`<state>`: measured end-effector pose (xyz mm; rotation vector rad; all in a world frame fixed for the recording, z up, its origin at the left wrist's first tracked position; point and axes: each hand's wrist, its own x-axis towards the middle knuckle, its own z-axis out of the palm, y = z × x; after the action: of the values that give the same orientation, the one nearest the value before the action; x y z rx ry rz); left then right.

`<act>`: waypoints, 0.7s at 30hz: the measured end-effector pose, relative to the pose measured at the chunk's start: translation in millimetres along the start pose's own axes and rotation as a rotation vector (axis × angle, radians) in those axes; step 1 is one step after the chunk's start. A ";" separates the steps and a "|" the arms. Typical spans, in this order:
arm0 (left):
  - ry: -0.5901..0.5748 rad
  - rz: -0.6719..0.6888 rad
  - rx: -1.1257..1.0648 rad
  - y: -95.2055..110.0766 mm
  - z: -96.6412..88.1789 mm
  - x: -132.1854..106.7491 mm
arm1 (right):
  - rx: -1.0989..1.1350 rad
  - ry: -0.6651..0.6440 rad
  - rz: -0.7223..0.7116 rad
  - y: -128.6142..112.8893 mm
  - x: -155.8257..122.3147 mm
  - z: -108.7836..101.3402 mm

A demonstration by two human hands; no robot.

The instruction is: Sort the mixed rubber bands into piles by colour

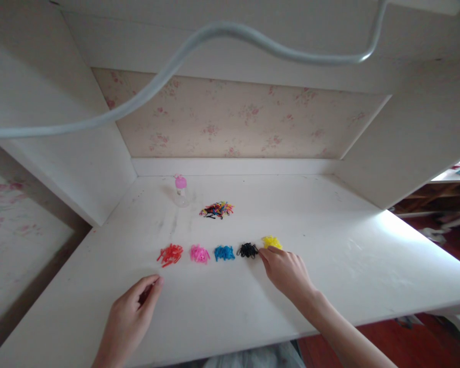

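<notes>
Small rubber bands lie sorted by colour in a row: a red pile (170, 254), a pink pile (200, 254), a blue pile (224, 253), a black pile (248, 250) and a yellow pile (272, 242). Behind the row is a mixed-colour pile (216, 210). My right hand (285, 267) pinches at the right edge of the black pile, seemingly on a black rubber band, and partly covers the yellow pile. Below the red pile, my left hand (134, 306) has thumb and forefinger pressed together; whatever is between them, if anything, cannot be made out.
A clear little bottle with a pink cap (181, 182) stands at the back left of the white desk (352, 260). White side panels close in the desk left and right. Across the top of the view, a pale cable (222, 29) curves close to the camera.
</notes>
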<state>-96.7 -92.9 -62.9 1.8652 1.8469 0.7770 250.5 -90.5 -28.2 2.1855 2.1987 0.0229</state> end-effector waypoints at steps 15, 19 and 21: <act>-0.223 0.427 0.333 98.3 22.2 88.5 | 0.744 0.360 0.235 22.6 -51.7 35.1; -0.225 0.425 0.420 108.3 44.7 121.8 | 0.871 0.350 0.388 29.4 -60.0 38.5; -0.218 0.411 0.465 111.4 53.4 133.1 | 0.913 0.332 0.409 31.1 -59.6 37.4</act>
<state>19.4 39.7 -18.8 2.5565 1.6206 0.2467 283.4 -150.7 -63.2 3.2779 2.0900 -0.8100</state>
